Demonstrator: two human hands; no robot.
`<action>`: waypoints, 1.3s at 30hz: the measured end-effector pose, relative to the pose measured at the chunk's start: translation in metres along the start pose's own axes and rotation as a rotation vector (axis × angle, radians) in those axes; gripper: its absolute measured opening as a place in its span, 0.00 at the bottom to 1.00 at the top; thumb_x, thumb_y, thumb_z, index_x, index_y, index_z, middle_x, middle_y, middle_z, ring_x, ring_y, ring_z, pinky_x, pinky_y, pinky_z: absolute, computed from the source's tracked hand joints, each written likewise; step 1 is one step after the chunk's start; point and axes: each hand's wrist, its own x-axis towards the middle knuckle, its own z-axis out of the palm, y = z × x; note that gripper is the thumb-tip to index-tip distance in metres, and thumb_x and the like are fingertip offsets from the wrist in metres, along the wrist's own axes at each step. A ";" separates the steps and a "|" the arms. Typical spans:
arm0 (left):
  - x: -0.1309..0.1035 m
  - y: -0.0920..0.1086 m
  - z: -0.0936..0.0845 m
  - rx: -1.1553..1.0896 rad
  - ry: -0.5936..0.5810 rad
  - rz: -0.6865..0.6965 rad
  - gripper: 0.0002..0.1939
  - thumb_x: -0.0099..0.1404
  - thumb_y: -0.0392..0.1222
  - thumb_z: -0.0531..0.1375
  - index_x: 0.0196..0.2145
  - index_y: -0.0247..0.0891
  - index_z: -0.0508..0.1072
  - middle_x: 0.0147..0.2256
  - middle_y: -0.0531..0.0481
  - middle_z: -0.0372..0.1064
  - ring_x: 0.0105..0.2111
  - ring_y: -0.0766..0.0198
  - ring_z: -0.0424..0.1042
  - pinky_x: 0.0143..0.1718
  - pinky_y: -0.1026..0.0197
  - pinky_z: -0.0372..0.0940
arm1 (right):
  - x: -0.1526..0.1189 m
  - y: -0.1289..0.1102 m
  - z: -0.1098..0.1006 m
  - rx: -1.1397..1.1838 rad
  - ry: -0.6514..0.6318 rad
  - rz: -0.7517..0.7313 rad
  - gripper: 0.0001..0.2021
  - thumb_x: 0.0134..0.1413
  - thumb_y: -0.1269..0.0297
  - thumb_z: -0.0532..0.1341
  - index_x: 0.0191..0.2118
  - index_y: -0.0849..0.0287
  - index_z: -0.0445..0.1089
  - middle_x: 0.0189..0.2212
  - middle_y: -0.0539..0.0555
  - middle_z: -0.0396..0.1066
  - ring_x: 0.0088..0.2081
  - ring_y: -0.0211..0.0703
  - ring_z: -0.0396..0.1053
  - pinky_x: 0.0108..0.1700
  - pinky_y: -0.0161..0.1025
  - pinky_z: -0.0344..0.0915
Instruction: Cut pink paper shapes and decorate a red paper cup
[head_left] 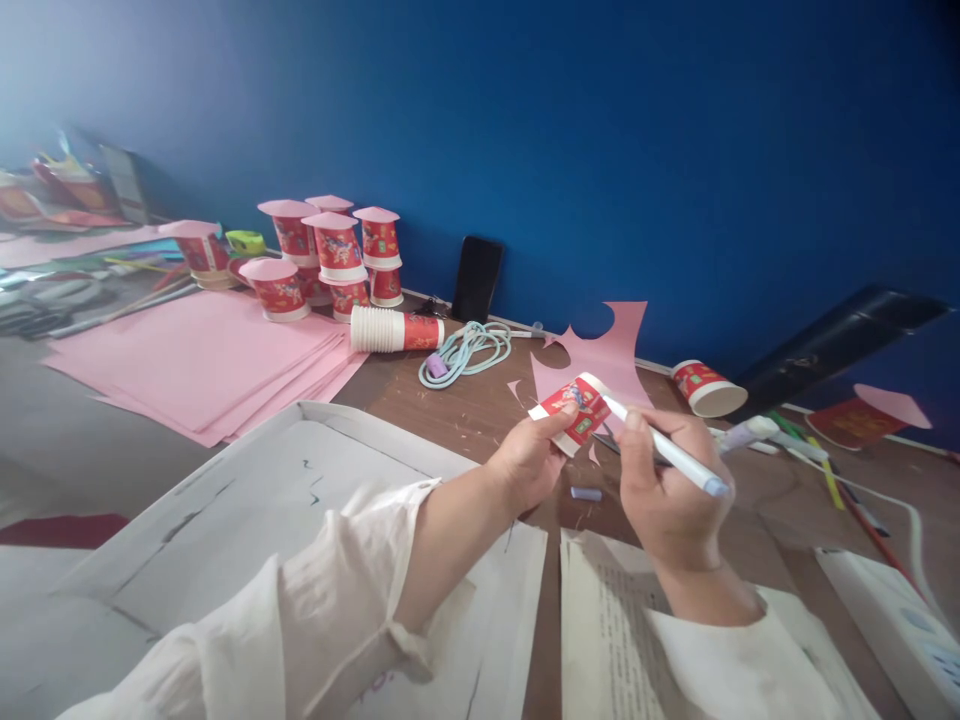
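Note:
A red printed paper cup point(583, 405) lies tilted in my left hand point(531, 458), whose thumb and fingers are closed round its side. My right hand point(671, 490) is closed on a white marker pen point(671, 445) with a pale blue end. The marker's tip meets the cup near its upper right rim, or comes very close to it; I cannot tell which. Beneath the hands on the brown table lies a small pale purple pen cap point(586, 494). Just behind the cup is a pink paper sheet point(600, 350) with round pieces cut out.
Red cups with pink paper tops point(335, 245) are stacked at the back left, beside pink sheets point(202, 350). A nested row of cups point(386, 330), a coiled cable point(471, 352) and a phone point(477, 278) lie near the blue wall. Another cup point(705, 387) rests on its side at right.

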 end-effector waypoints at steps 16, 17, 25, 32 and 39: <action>0.000 0.004 0.001 -0.092 0.069 -0.063 0.09 0.61 0.36 0.62 0.40 0.32 0.74 0.38 0.42 0.75 0.39 0.58 0.74 0.50 0.55 0.66 | 0.000 0.001 0.001 -0.008 0.002 -0.006 0.04 0.58 0.65 0.60 0.36 0.59 0.71 0.25 0.54 0.75 0.32 0.46 0.73 0.37 0.41 0.68; 0.000 0.004 0.002 -0.098 0.076 -0.063 0.09 0.61 0.36 0.62 0.39 0.32 0.75 0.38 0.42 0.75 0.39 0.59 0.74 0.50 0.56 0.66 | -0.001 0.002 0.001 -0.008 0.000 -0.005 0.04 0.58 0.65 0.60 0.36 0.59 0.71 0.25 0.54 0.75 0.32 0.46 0.73 0.37 0.41 0.68; 0.002 0.004 0.000 -0.125 0.082 -0.053 0.08 0.62 0.36 0.62 0.39 0.31 0.75 0.38 0.43 0.76 0.38 0.61 0.74 0.48 0.59 0.66 | 0.000 0.002 0.000 -0.011 0.002 -0.022 0.04 0.58 0.66 0.61 0.33 0.59 0.70 0.26 0.54 0.74 0.31 0.45 0.72 0.38 0.40 0.68; 0.001 0.008 0.003 -0.141 0.113 -0.070 0.08 0.63 0.35 0.60 0.40 0.31 0.74 0.38 0.42 0.76 0.37 0.62 0.74 0.45 0.61 0.66 | -0.001 0.002 0.001 -0.003 0.003 -0.016 0.04 0.58 0.66 0.61 0.33 0.59 0.70 0.25 0.54 0.74 0.31 0.44 0.72 0.39 0.40 0.68; 0.001 0.008 0.002 -0.134 0.114 -0.084 0.08 0.63 0.36 0.61 0.40 0.31 0.74 0.38 0.43 0.76 0.37 0.62 0.74 0.44 0.61 0.67 | -0.001 0.001 0.000 -0.008 0.001 -0.009 0.05 0.58 0.65 0.61 0.32 0.59 0.70 0.26 0.53 0.74 0.31 0.44 0.72 0.39 0.40 0.68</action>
